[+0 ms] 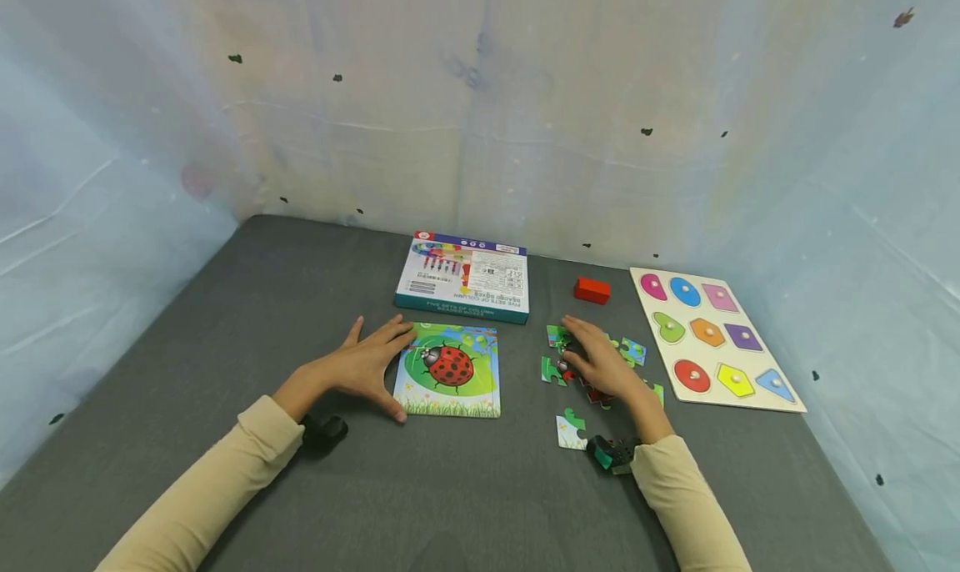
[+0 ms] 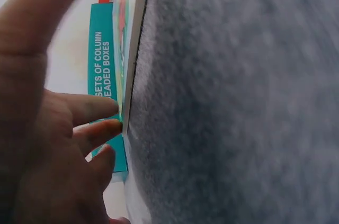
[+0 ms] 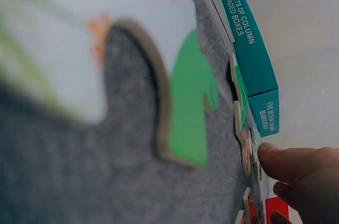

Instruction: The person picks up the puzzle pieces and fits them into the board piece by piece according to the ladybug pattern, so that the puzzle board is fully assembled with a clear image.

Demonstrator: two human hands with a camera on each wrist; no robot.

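A square ladybug puzzle board (image 1: 450, 370) lies flat on the dark cloth. My left hand (image 1: 367, 363) rests at its left side, fingers spread, fingertips at the top left corner and thumb by the lower left corner. To the right, my right hand (image 1: 600, 362) is over a loose cluster of ladybug puzzle pieces (image 1: 551, 372), its fingers touching them and hiding some. One white and green puzzle piece (image 1: 572, 432) lies apart, nearer me; it fills much of the right wrist view, close to the camera.
Behind the board lies a teal and white box (image 1: 463, 276) of beaded columns. A red block (image 1: 592, 290) sits to its right. At the far right is a shape board (image 1: 720, 338) with colourful knobbed pieces. A pale sheet (image 1: 480, 122) hangs behind the table.
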